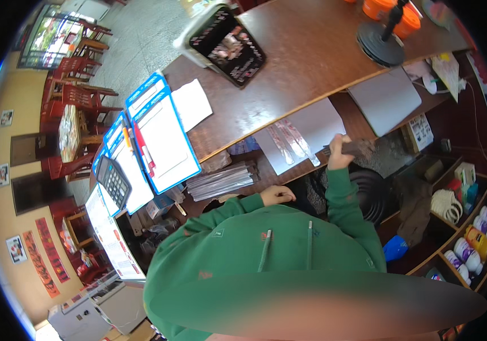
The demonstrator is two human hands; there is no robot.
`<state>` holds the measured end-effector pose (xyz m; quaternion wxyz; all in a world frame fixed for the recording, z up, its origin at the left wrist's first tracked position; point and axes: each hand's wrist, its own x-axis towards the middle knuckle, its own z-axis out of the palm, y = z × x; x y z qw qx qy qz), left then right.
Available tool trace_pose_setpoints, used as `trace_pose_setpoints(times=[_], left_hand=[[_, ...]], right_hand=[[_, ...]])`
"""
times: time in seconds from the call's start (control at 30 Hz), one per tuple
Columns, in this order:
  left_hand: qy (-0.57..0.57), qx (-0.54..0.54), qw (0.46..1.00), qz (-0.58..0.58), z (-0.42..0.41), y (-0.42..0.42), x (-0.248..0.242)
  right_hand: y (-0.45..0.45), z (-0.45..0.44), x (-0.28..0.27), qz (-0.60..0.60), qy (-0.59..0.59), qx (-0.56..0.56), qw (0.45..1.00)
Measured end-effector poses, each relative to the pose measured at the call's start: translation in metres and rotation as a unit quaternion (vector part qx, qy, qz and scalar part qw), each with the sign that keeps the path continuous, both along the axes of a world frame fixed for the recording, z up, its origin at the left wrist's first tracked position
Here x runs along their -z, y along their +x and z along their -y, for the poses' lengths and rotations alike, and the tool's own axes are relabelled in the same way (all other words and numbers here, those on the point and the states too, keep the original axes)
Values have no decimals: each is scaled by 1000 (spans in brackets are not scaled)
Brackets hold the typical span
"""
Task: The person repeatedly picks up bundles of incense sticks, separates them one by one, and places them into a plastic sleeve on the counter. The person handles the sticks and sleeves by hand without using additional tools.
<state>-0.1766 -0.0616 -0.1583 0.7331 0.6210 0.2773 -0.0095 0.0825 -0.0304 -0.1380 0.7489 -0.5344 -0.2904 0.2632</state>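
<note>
My right hand point(339, 151) grips a dark brown bundle point(357, 148) by its left end, at the front of the shelf under the counter. The bundle is blurred, and I cannot tell its material. Beside that hand, several clear plastic-wrapped strips with red print point(290, 138) lie on a pale sheet point(326, 117). My left hand point(278, 195) rests low in front of my body, fingers loosely curled in, with nothing seen in it. A stack of long clear plastic packets point(222, 182) lies on the shelf to its left.
The wooden counter top point(299, 55) holds a display stand point(230, 47), blue-edged clipboards point(173, 145) with pens, a calculator point(114, 181) and a round black base point(380, 47). A closed grey laptop point(386, 100) sits on the right shelf. Compartments with bottles point(467, 253) stand at right.
</note>
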Motion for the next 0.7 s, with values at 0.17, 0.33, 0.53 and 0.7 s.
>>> trace_pose_setpoints(times=[0.17, 0.33, 0.53, 0.7], left_hand=[[-31, 141, 989, -18, 26, 38, 62], [-36, 74, 982, -168, 82, 56, 153], [54, -21, 948, -313, 107, 70, 340], [358, 107, 835, -404, 52, 99, 531]], right_hand=[[17, 108, 4, -73, 20, 137, 988], [32, 193, 55, -106, -43, 301, 947], [67, 236, 108, -91, -8, 338, 936], [87, 269, 114, -125, 68, 315, 938]])
